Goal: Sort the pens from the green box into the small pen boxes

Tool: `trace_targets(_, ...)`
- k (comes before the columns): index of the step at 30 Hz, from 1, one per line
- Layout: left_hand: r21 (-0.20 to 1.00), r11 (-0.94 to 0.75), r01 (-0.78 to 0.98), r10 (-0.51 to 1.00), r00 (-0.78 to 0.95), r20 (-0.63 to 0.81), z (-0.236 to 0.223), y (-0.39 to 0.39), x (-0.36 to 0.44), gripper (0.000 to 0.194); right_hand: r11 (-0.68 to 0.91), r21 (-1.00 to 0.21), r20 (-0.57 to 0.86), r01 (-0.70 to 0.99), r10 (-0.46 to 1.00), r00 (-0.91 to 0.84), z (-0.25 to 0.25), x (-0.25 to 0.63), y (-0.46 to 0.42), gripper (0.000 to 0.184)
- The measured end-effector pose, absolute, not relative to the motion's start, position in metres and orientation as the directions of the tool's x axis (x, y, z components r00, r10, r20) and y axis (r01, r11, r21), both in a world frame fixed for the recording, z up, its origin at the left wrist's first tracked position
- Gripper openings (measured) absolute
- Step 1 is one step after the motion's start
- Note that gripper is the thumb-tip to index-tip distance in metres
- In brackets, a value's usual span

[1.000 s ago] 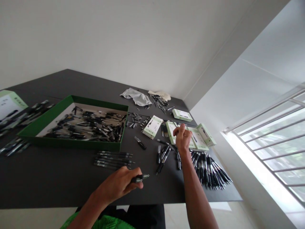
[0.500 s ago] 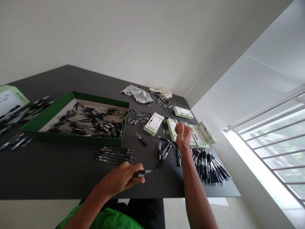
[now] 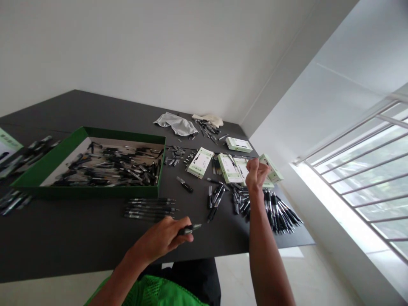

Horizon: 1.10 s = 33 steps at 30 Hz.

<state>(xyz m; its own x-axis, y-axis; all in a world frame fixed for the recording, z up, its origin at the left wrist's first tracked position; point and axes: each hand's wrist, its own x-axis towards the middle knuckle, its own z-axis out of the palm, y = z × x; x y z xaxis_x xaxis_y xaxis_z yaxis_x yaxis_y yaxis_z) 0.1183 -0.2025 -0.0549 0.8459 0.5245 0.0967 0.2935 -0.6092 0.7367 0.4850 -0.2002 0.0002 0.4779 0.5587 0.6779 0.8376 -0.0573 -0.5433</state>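
Note:
Near the front edge of the dark table, my left hand (image 3: 168,236) is closed around a pen (image 3: 190,229), whose clear tip points right. Beyond that hand lies a row of pens (image 3: 151,209) side by side. My right hand (image 3: 257,173) is curled up over the white-and-green pen boxes (image 3: 230,168); its fingers hide whatever they may hold. Below its wrist spreads a fan of black pens (image 3: 283,212). Between my hands are a few loose capped pens (image 3: 216,202) and a single pen (image 3: 185,184).
A green tray (image 3: 86,192) full of jumbled pens stands at left. Small pen caps (image 3: 174,156) lie beside it. At the back are a grey cloth (image 3: 177,123), a cream cloth (image 3: 210,119) and another box (image 3: 239,144). A wall and barred window border the right side.
My right hand has moved right across the pen boxes, staying closed. My left hand keeps its grip on the pen. The whole view has turned slightly.

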Motion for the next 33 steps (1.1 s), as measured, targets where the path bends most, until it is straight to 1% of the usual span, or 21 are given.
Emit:
trace_targets(3,0.753,-0.592,0.287,0.542,0.833,0.109,-0.059,-0.202,0.117,0.076,-0.057,-0.519,0.682,0.853,0.573,0.454,0.008,0.491,-0.198,0.073)
trace_targets(5,0.768,-0.574,0.284,0.55,0.828,0.105,-0.061,-0.201,0.117,0.074,-0.178,-0.464,0.611,0.868,0.645,0.459,0.013,0.5,-0.196,0.075)
trace_targets(6,0.773,-0.566,0.286,0.554,0.826,0.101,-0.062,-0.201,0.116,0.073,-0.258,-0.421,0.558,0.87,0.683,0.472,0.014,0.506,-0.194,0.071)
trace_targets(8,0.779,-0.558,0.286,0.559,0.823,0.099,-0.062,-0.2,0.116,0.07,-0.377,-0.326,0.434,0.867,0.755,0.491,0.012,0.517,-0.189,0.053)
trace_targets(10,0.779,-0.563,0.275,0.556,0.824,0.112,-0.062,-0.2,0.116,0.065,-0.414,-0.268,0.327,0.87,0.811,0.486,0.007,0.524,-0.182,0.035)
trace_targets(12,0.777,-0.575,0.257,0.549,0.825,0.134,-0.06,-0.2,0.117,0.059,-0.438,-0.238,0.238,0.867,0.839,0.489,0.001,0.526,-0.175,0.025)
trace_targets(15,0.767,-0.605,0.216,0.534,0.824,0.189,-0.057,-0.2,0.119,0.048,-0.507,-0.171,0.144,0.845,0.836,0.53,-0.005,0.523,-0.162,0.023)
trace_targets(18,0.758,-0.631,0.168,0.541,0.795,0.275,-0.053,-0.199,0.123,0.039,-0.56,-0.102,0.115,0.822,0.814,0.569,-0.004,0.519,-0.154,0.026)
trace_targets(21,0.768,-0.62,0.161,0.597,0.732,0.329,-0.051,-0.197,0.126,0.036,-0.582,-0.049,0.099,0.812,0.806,0.584,-0.001,0.517,-0.152,0.028)
trace_targets(24,0.804,-0.58,0.133,0.639,0.686,0.348,-0.05,-0.196,0.127,0.038,-0.576,-0.033,0.082,0.817,0.813,0.576,0.0,0.513,-0.152,0.03)
trace_targets(27,0.819,-0.567,0.082,0.653,0.651,0.387,-0.049,-0.196,0.128,0.04,-0.551,-0.05,0.059,0.833,0.831,0.553,-0.001,0.507,-0.154,0.03)
trace_targets(30,0.821,-0.566,0.078,0.648,0.657,0.385,-0.048,-0.196,0.129,0.038,-0.528,-0.08,0.049,0.845,0.845,0.533,0.001,0.503,-0.156,0.027)
trace_targets(33,0.822,-0.562,0.097,0.635,0.687,0.353,-0.047,-0.194,0.128,0.033,-0.485,-0.127,0.075,0.865,0.865,0.496,0.013,0.494,-0.163,0.032)
